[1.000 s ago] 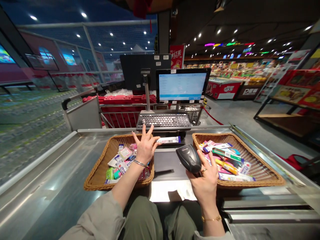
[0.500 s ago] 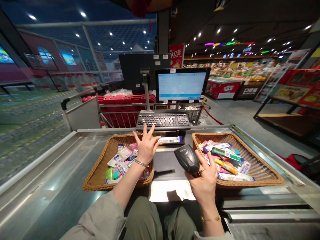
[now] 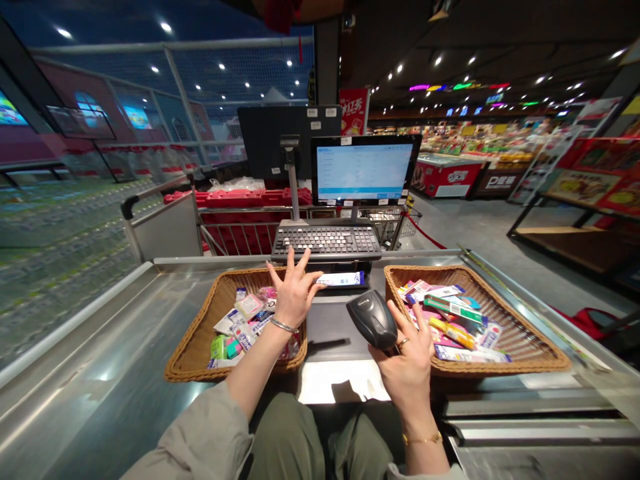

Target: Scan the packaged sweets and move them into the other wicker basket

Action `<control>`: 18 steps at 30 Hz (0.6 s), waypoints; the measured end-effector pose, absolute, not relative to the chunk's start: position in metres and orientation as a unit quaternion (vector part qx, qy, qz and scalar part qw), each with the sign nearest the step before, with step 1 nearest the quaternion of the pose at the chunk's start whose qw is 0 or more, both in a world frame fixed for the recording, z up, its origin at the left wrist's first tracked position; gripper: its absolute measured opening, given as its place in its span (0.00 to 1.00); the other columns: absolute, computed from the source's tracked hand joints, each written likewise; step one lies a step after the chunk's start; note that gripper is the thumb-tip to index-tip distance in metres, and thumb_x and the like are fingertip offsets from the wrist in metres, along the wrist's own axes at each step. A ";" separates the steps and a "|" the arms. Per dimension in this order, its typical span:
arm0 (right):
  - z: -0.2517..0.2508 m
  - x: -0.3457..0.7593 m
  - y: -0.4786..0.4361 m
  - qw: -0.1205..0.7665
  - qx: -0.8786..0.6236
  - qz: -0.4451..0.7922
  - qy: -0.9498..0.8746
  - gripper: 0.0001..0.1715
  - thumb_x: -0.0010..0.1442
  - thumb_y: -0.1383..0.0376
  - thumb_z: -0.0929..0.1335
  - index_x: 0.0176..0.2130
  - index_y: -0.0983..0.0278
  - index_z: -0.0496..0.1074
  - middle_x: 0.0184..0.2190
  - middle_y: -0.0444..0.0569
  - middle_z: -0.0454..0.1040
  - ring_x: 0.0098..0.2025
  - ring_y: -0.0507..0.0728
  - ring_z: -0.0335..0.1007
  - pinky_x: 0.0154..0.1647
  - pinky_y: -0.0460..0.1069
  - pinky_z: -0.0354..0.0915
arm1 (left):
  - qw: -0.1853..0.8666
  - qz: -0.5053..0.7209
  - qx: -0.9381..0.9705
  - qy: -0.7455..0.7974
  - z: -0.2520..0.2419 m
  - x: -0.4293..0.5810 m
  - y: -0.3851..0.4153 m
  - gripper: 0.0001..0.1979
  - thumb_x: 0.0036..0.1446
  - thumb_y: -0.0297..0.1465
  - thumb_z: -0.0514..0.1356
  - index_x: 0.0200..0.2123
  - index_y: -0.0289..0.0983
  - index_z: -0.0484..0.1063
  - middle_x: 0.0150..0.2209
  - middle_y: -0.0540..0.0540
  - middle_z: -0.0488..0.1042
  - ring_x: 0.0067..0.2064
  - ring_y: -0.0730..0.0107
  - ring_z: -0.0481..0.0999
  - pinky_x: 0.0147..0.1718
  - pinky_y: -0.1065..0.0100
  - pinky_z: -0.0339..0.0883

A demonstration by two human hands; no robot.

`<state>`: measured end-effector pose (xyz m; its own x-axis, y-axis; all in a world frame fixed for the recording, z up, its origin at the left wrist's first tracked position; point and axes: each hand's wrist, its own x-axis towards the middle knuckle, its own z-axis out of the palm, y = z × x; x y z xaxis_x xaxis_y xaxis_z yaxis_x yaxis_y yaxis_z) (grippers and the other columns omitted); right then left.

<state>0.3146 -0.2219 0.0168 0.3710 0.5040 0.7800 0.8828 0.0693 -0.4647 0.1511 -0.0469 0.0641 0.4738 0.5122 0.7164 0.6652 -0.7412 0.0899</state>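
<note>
My left hand (image 3: 295, 292) pinches the left end of a slim white and blue packet (image 3: 342, 279) between thumb and forefinger, its other fingers spread just in front of the keyboard (image 3: 326, 241). My right hand (image 3: 407, 350) grips a black barcode scanner (image 3: 371, 319), whose head points up and left toward the packet. Under my left forearm stands a wicker basket (image 3: 187, 353) with several small packaged items. A second wicker basket (image 3: 537, 343), beside my right hand, holds several more packets, among them a green box (image 3: 453, 309) and a yellow item (image 3: 454, 333).
A lit monitor (image 3: 365, 170) stands behind the keyboard, next to a dark screen (image 3: 267, 143) seen from its back. The metal counter (image 3: 135, 333) extends on both sides. Beyond it are a metal cart (image 3: 165, 223), red crates (image 3: 240, 199) and a shelf (image 3: 570, 240) at the right.
The scanner in my right hand has shifted very slightly left. My left hand and the packet have barely moved.
</note>
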 end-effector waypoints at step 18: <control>0.016 0.316 -0.222 0.493 -0.661 -0.172 -0.538 0.15 0.53 0.66 0.71 0.43 0.60 0.75 0.56 0.52 0.73 0.68 0.70 0.51 0.64 0.73 0.48 | 0.103 -0.383 -0.846 -0.357 0.064 0.152 -0.043 0.09 0.61 0.35 0.61 0.43 0.44 0.77 0.68 0.44 0.57 0.71 0.44 0.42 0.60 0.24 0.27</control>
<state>0.3163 -0.2218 0.0163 0.3611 0.5423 0.7586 0.8816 0.0666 -0.4673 0.1522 -0.0435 0.0639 0.4515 0.5245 0.7218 0.6822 -0.7243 0.0995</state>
